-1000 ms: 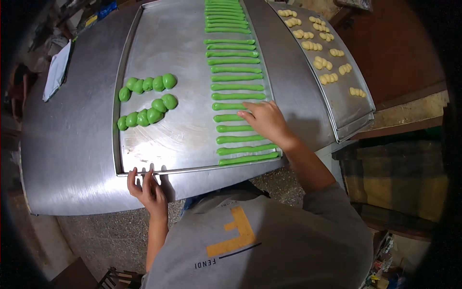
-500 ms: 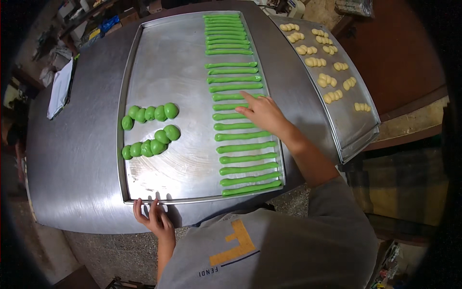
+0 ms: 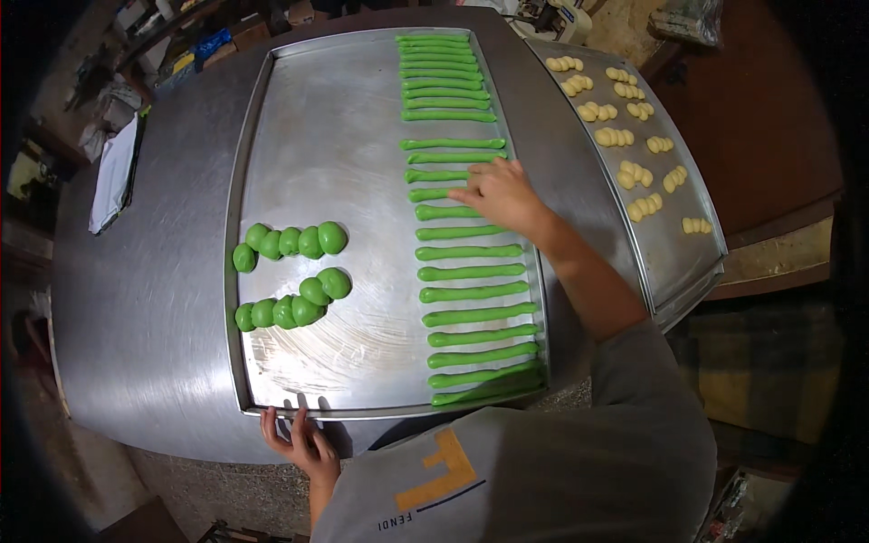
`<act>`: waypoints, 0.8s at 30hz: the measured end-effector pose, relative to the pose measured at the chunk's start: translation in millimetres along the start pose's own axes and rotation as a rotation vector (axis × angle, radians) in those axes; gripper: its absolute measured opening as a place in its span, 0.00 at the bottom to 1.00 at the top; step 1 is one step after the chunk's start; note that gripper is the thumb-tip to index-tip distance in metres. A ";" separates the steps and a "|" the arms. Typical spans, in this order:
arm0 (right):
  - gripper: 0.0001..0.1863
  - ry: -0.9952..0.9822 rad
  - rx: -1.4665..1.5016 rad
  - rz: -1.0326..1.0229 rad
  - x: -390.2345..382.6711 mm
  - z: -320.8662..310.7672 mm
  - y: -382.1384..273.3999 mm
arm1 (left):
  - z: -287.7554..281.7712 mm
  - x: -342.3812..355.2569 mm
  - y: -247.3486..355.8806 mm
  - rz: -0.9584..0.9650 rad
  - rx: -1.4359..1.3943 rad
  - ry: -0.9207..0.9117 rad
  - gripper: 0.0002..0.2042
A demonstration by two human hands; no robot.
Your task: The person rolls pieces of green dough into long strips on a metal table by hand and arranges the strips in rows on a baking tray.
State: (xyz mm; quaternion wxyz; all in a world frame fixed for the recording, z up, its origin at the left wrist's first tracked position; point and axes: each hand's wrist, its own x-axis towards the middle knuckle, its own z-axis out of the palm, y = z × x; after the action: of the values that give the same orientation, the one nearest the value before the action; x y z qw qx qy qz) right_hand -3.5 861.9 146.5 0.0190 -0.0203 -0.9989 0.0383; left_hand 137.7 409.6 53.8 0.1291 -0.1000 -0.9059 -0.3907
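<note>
A large metal tray [image 3: 317, 127] holds a column of several long green dough ropes [image 3: 471, 271] down its right side and two wavy rows of round green dough balls [image 3: 308, 242] at lower left. My right hand [image 3: 501, 196] is over the upper middle of the rope column, fingers bent but apart, fingertips on or just above the ropes; it partly covers a few of them. My left hand [image 3: 301, 443] touches the tray's near rim with spread fingertips.
The steel table [image 3: 154, 326] extends around the tray. A second tray [image 3: 672, 271] at right bears several knobbly pale-yellow dough pieces [image 3: 614, 137]. A white sheet or pad [image 3: 113, 172] lies at far left. Clutter, including a blue item [image 3: 213, 43], sits beyond the table.
My right hand has moved farther up the rope column, away from me. My left hand remains at the near rim. The view has shifted, so the trays appear lower in the picture.
</note>
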 end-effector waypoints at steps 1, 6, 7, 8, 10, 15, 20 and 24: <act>0.25 0.002 -0.002 -0.001 6.3 -5.6 0.0 | 0.2 -1.5 -3.9 -0.012 -0.008 -0.004 0.15; 0.27 0.053 0.206 0.135 36.2 -2.2 17.0 | -4.3 3.0 4.0 0.013 0.025 -0.024 0.15; 0.27 0.052 0.205 0.137 41.1 -0.9 19.3 | -5.2 5.3 6.7 0.039 0.065 -0.028 0.15; 0.27 0.036 0.167 0.166 47.4 0.4 19.4 | -5.9 6.1 6.2 0.040 0.065 -0.027 0.15; 0.27 0.023 0.127 0.194 55.9 -1.0 17.1 | -8.0 4.9 4.4 0.031 0.050 -0.056 0.14; 0.26 -0.079 -0.093 0.179 77.0 -5.7 21.1 | -5.9 -1.9 -4.5 0.046 0.038 -0.042 0.14; 0.27 -0.103 -0.068 0.111 103.2 -4.0 45.4 | -0.8 -10.9 -11.5 -0.093 -0.071 -0.044 0.15; 0.30 -0.219 -0.069 0.138 117.5 -3.6 53.1 | 1.7 -14.7 -19.0 -0.098 -0.083 -0.039 0.15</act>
State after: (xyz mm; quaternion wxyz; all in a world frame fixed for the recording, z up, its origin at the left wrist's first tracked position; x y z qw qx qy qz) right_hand -118.6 920.0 150.3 -0.0935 -0.0851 -0.9920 0.0071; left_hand 146.0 396.8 35.2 0.0881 -0.0684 -0.8950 -0.4318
